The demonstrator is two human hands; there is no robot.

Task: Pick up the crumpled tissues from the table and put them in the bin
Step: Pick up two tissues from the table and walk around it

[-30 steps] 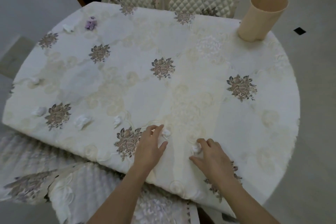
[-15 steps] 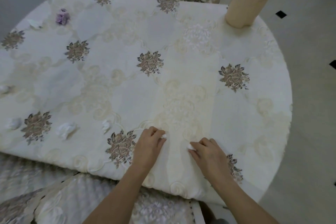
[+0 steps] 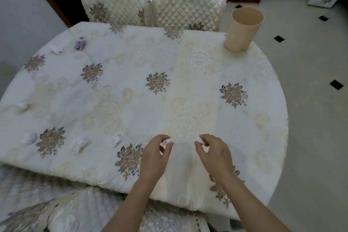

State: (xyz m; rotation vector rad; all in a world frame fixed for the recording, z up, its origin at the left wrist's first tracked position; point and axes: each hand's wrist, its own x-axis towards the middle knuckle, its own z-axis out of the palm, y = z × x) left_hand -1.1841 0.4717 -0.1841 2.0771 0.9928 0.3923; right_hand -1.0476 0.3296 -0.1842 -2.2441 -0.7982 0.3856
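Left hand (image 3: 153, 156): fingers curled, pinching a small crumpled tissue (image 3: 166, 141) at the fingertips, above the table (image 3: 263, 147). Right hand (image 3: 214, 153): fingers curled, pinching a second tissue (image 3: 199, 139). Beige bin (image 3: 243, 30): far beyond the right hand, upright.

Since 1 s ago I note both hands have come up off the tablecloth (image 3: 188, 84). The left hand (image 3: 154, 156) now pinches a small white crumpled tissue (image 3: 166, 141) between thumb and fingertips, where before it pressed flat over it. The right hand (image 3: 214, 153) likewise has lifted its own tissue (image 3: 199, 139), clear of the cloth. The 2 spots beneath them are now bare.
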